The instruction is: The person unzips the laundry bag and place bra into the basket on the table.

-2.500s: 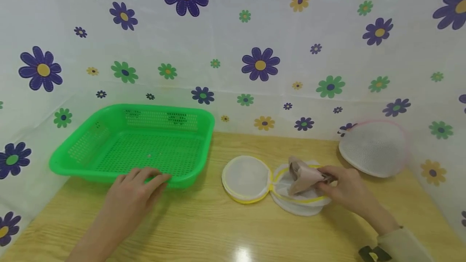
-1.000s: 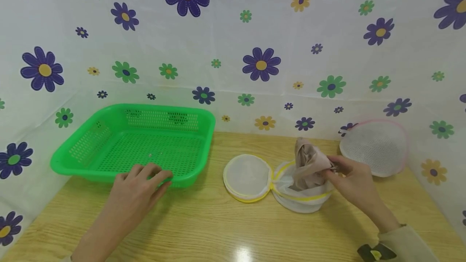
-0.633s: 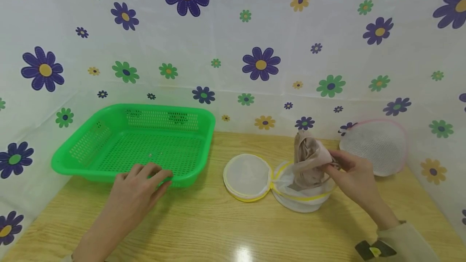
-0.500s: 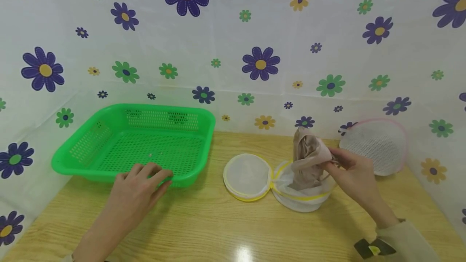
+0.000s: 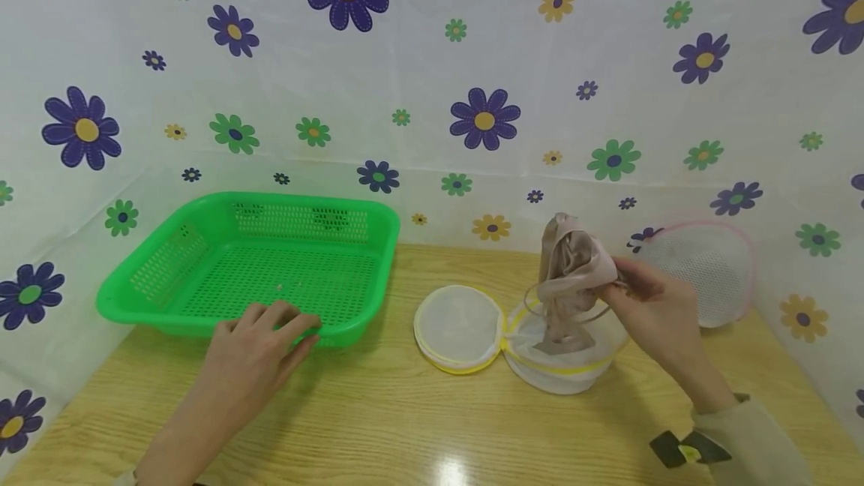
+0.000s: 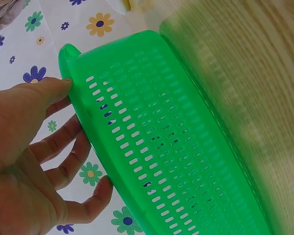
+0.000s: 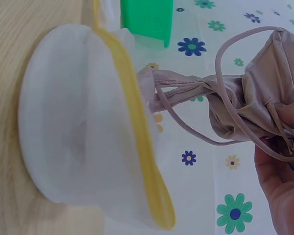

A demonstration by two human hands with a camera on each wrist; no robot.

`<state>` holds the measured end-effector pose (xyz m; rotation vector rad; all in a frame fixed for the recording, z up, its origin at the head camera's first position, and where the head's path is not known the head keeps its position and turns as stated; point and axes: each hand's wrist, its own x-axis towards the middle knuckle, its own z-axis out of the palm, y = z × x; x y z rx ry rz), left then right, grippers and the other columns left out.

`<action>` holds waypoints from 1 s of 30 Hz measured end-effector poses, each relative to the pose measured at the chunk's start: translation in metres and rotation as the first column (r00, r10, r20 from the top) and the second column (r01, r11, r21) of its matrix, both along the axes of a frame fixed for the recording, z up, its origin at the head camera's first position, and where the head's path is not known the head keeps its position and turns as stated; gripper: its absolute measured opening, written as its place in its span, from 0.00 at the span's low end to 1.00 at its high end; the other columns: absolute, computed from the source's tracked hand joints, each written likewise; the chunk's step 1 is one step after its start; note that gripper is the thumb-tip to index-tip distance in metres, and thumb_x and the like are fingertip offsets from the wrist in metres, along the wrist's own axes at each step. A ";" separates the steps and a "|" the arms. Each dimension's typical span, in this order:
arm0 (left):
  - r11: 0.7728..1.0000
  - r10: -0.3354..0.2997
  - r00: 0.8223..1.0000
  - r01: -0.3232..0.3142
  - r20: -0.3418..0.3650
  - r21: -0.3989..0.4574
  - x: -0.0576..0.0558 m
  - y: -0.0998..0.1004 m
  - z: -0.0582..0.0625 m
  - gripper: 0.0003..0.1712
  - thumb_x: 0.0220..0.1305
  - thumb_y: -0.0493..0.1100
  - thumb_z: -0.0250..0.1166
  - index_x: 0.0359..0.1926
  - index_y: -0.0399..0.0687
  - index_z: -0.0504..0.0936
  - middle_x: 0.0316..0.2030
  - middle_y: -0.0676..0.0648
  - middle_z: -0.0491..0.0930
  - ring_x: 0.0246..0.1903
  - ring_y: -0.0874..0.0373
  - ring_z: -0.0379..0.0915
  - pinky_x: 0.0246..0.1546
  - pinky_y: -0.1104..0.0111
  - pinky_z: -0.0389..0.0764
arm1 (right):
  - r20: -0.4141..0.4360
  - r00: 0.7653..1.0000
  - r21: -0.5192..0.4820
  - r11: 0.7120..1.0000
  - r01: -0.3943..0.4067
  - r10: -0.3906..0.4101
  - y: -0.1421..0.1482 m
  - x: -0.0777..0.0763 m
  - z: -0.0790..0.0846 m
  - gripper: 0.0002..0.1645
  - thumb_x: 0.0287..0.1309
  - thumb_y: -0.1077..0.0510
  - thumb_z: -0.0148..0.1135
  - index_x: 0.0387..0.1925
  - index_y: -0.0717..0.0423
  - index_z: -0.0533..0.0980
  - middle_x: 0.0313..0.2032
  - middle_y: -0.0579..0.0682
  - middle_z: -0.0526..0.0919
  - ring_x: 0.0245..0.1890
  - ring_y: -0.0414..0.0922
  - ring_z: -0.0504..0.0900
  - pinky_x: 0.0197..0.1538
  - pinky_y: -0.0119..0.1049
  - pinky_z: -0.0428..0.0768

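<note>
Left hand, head view: fingers of the left hand (image 5: 246, 366) bend at the near rim of the green basket (image 5: 182, 322).
Right hand, head view: the right hand (image 5: 658, 313) pinches a bunched taupe cloth (image 5: 574, 268) above the white mesh bag (image 5: 563, 385), its lower end within the yellow-edged mouth.
Bag's lid: the round lid (image 5: 462, 327) lies open on the wooden tabletop (image 5: 398, 426).
Pink edging: a pink-edged mesh piece (image 5: 715, 268) (partly behind the right hand) sits near the flowered sheet (image 5: 418, 58).
Basket rim, left wrist view: thumb (image 6: 51, 90) and fingertips touch it; whether gripping or resting, I cannot tell.
Taupe strap, right wrist view: a thin strap loops from the held cloth.
</note>
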<state>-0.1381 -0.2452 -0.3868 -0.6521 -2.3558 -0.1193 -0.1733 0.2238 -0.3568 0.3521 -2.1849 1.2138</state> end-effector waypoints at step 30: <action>1.000 -0.009 1.000 0.009 0.003 0.010 0.000 -0.001 0.000 0.10 0.58 0.47 0.72 0.42 0.58 0.87 0.36 0.52 0.84 0.34 0.47 0.80 0.22 0.53 0.75 | -0.051 0.992 -0.247 0.961 -0.125 0.115 -0.045 -0.026 0.045 0.15 0.61 0.67 0.69 0.50 0.63 0.85 0.38 0.34 0.90 0.37 0.33 0.88 0.41 0.24 0.85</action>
